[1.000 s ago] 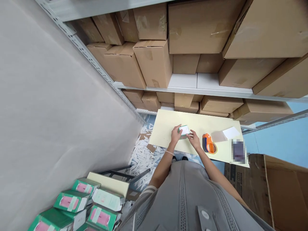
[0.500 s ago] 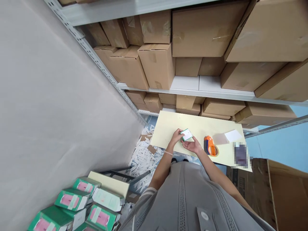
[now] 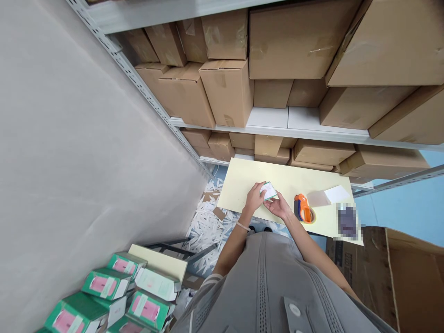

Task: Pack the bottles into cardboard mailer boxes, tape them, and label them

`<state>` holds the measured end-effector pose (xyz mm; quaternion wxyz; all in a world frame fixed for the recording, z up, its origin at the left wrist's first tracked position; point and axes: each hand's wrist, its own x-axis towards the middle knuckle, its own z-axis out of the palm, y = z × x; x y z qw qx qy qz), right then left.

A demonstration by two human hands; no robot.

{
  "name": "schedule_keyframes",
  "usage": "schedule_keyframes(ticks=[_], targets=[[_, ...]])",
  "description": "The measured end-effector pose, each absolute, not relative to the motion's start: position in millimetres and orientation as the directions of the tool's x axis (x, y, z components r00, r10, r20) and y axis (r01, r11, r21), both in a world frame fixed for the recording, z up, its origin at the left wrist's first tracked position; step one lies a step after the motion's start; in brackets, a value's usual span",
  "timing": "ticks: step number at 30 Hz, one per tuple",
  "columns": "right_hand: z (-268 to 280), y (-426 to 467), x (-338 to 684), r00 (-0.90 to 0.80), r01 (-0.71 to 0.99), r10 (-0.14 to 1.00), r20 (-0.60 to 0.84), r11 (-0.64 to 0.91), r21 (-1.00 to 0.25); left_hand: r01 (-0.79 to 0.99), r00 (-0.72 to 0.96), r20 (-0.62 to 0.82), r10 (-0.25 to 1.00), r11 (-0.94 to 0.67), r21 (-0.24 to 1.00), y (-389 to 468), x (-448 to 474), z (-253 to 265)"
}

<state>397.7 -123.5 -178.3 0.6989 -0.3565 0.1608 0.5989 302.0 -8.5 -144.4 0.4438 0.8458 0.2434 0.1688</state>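
A small white box with green edges (image 3: 268, 190) is held between my two hands above the pale yellow table (image 3: 239, 178). My left hand (image 3: 255, 198) grips its left side, fingers curled along the edge and over the near corner. From the lower right, my right hand (image 3: 277, 206) supports it, with fingers reaching under the box. To the right of my right hand lies an orange tape dispenser (image 3: 304, 209) with a roll of tape. Farther right is a folded white sheet or card (image 3: 336, 194), and near the table's right end a dark blurred-out item (image 3: 347, 221).
Shelves with several cardboard boxes (image 3: 225, 92) rise behind the table. White paper strips (image 3: 204, 226) litter the floor at left. Green boxes with pink pictures (image 3: 104, 284) are piled at lower left. A large open carton (image 3: 388, 273) stands at lower right, beside a grey wall (image 3: 104, 138).
My left hand has shifted on the small box, its fingers now reaching farther over it. The box has turned and tilted slightly, and the camera view has moved a little.
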Motion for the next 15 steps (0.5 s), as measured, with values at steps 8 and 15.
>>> schedule_keyframes(ticks=[8,15], targets=[[-178.2,-129.1,396.4,0.246,-0.949,0.723,-0.646,0.045,-0.311,0.156,0.873,0.074,0.483,-0.419,0.894,3.9,300.1,-145.4],[-179.1,-130.4,396.2,0.288,-0.924,0.741,-0.607,0.048,-0.380,0.107,0.829,0.084,0.553,-0.304,0.947,6.9,301.6,-152.6]])
